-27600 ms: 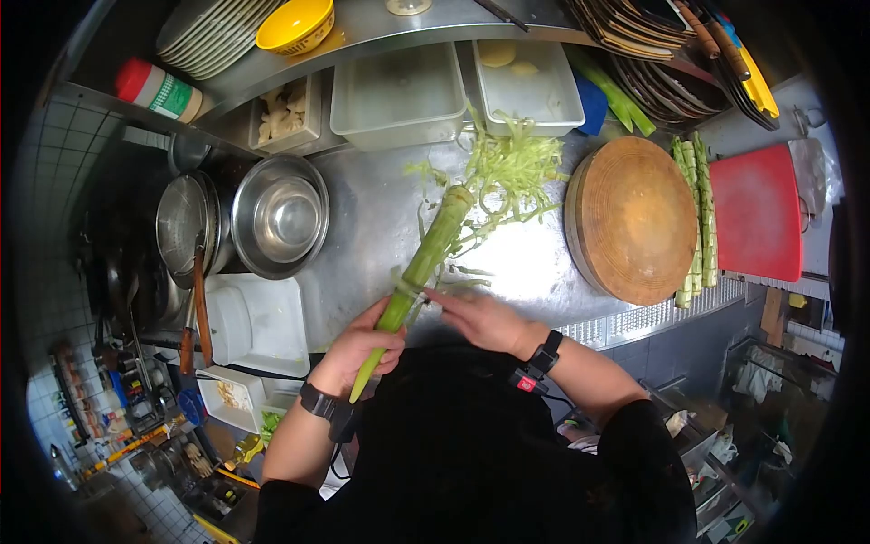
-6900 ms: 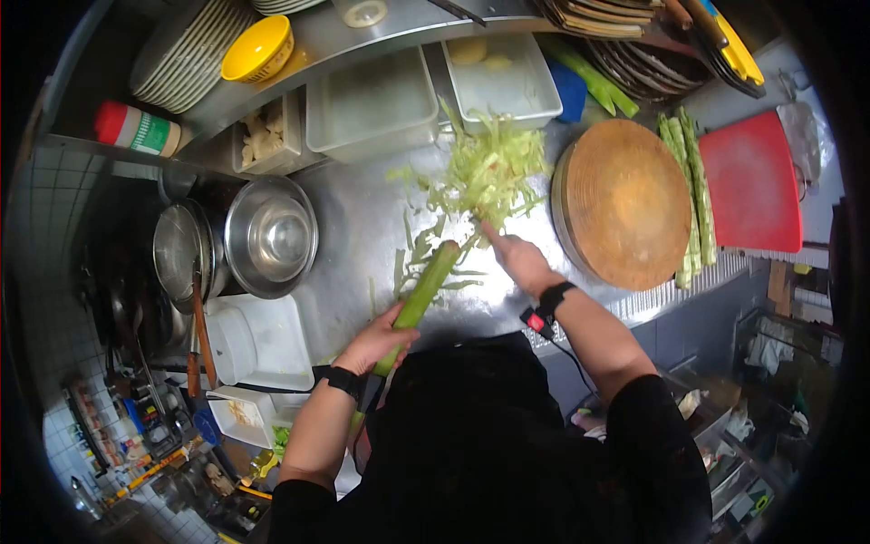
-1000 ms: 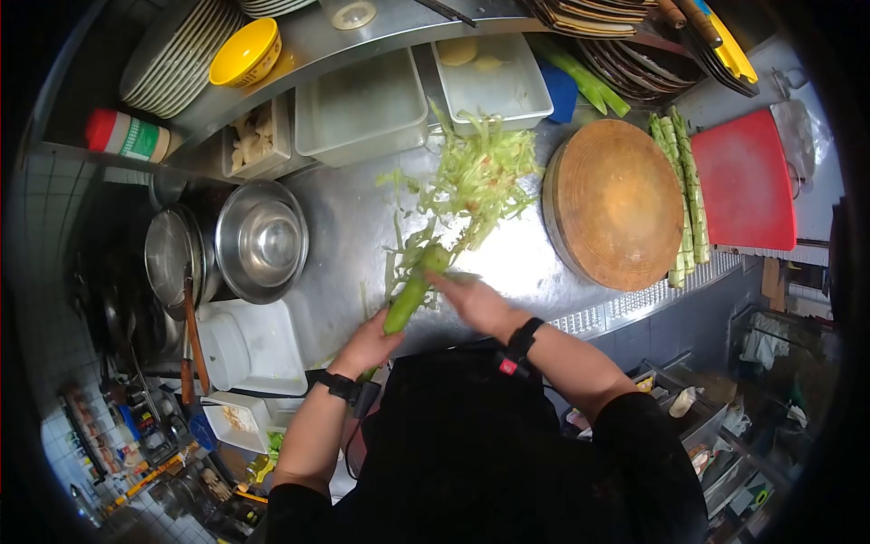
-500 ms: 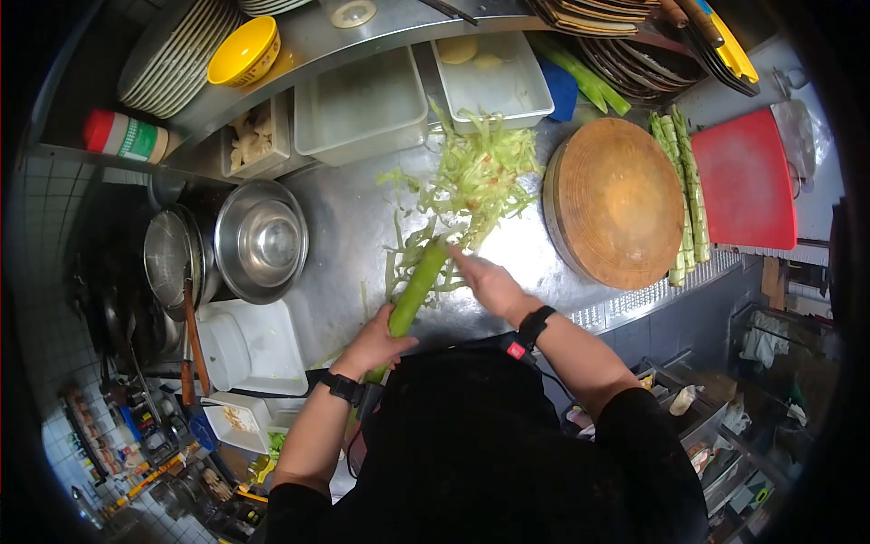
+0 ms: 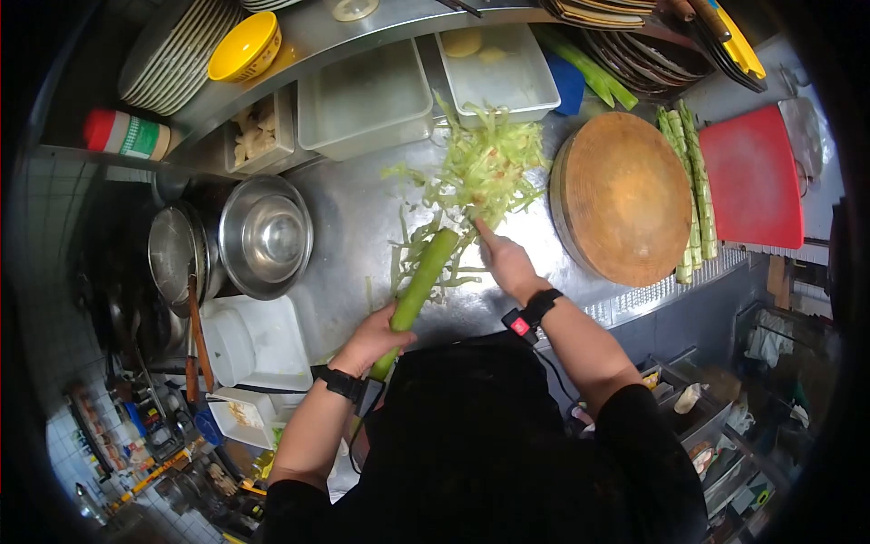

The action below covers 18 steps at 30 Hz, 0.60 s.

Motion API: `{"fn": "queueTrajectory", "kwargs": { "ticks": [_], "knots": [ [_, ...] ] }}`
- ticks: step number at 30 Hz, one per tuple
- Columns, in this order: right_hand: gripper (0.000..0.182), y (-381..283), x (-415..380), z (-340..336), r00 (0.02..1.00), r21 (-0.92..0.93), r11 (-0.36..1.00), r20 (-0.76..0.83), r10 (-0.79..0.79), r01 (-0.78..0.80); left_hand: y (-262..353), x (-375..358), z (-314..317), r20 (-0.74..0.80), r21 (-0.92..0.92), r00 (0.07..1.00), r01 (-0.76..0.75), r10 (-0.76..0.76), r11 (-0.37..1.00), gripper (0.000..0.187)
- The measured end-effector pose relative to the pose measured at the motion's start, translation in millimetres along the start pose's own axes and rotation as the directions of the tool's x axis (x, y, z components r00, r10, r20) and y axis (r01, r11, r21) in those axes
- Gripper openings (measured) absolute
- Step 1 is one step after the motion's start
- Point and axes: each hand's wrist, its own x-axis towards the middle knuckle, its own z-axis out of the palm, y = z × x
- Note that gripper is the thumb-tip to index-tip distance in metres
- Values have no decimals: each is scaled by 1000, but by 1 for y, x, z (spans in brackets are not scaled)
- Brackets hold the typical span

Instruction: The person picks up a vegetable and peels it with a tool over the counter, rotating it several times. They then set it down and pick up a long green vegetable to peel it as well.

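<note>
My left hand (image 5: 373, 337) grips the near end of a long green stem (image 5: 420, 283) that slants up and away over the steel counter (image 5: 349, 236). My right hand (image 5: 506, 264) is at the stem's far end, fingers closed around a small peeler that is mostly hidden. A heap of pale green peelings (image 5: 485, 172) lies just beyond the stem's tip, with loose strips around it.
A round wooden board (image 5: 628, 195) sits right of the peelings, then several peeled stems (image 5: 691, 181) and a red board (image 5: 757, 177). Two plastic tubs (image 5: 364, 95) stand behind. A steel bowl (image 5: 266, 236) and pans sit left. Plates and a yellow bowl (image 5: 243, 43) rest on the shelf.
My right hand has slid away from me along the stem toward its far tip. My left hand keeps its grip on the near end.
</note>
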Motion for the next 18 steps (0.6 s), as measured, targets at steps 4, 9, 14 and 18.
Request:
{"fn": "queueTrajectory", "kwargs": {
  "ticks": [4, 9, 14, 18],
  "knots": [
    [60, -25, -30, 14, 877, 200, 859, -8, -480, 472, -1, -2, 3, 13, 52, 1000, -1, 0, 999, 48],
    [62, -64, -43, -13, 713, 139, 847, 480, -511, 514, -5, -6, 1, 46, -139, 998, -45, 52, 989, 55],
    [57, 3, 1, -23, 993, -105, 994, 110, 38, -27, 3, -16, 0, -22, -103, 998, -57, 55, 993, 49],
    [59, -38, -38, -6, 893, 177, 891, 100, -439, 419, 7, -15, 3, -22, -125, 998, -62, 59, 990, 48]
  ]
}}
